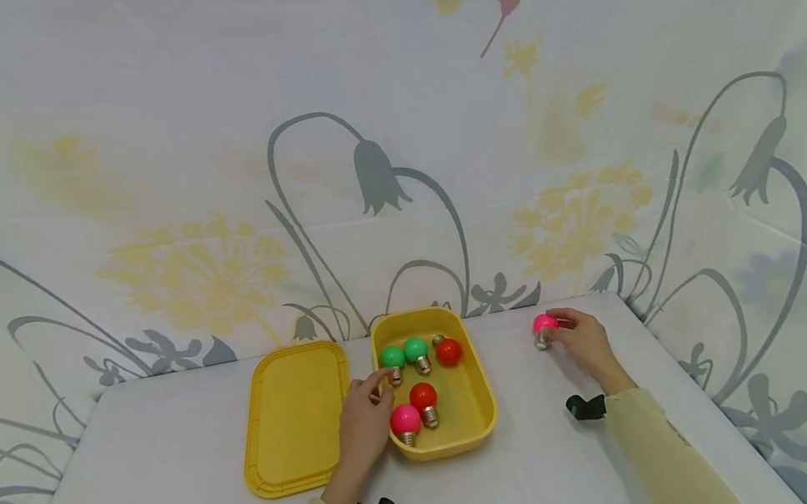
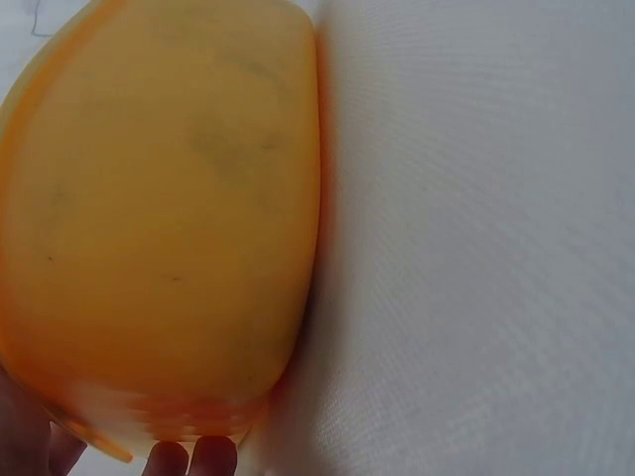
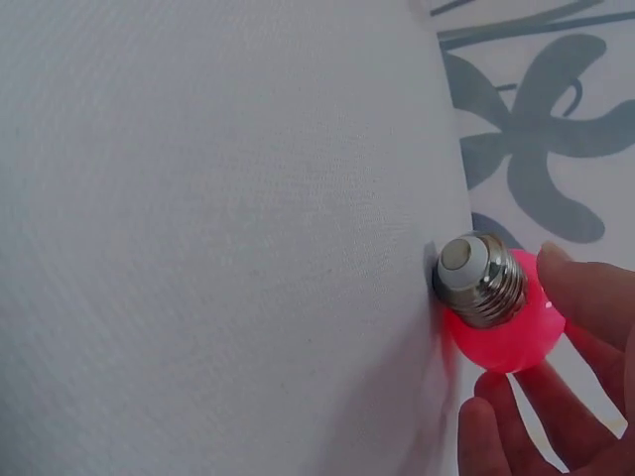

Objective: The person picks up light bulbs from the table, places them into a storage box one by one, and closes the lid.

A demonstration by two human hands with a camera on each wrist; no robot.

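Observation:
A yellow plastic box (image 1: 463, 414) stands at the middle of the table with light bulbs inside: two green bulbs (image 1: 415, 349), two red bulbs (image 1: 449, 353) and a pink bulb (image 1: 405, 419). My left hand (image 1: 366, 425) grips the box's left side, some fingertips against its outer wall (image 2: 169, 228) and a finger over the rim by a green bulb's base. Right of the box, my right hand (image 1: 587, 343) holds another pink bulb (image 1: 544, 322) between thumb and fingers. The right wrist view shows this bulb's metal screw base (image 3: 481, 283) close to the tabletop; contact is unclear.
A flat yellow lid or tray (image 1: 296, 421) lies left of the box, beside my left hand. White cloth covers the table (image 1: 151, 476). A floral-patterned curtain (image 1: 382, 78) rises behind it and at both sides. Black wrist mounts (image 1: 586, 408) stick out at each sleeve.

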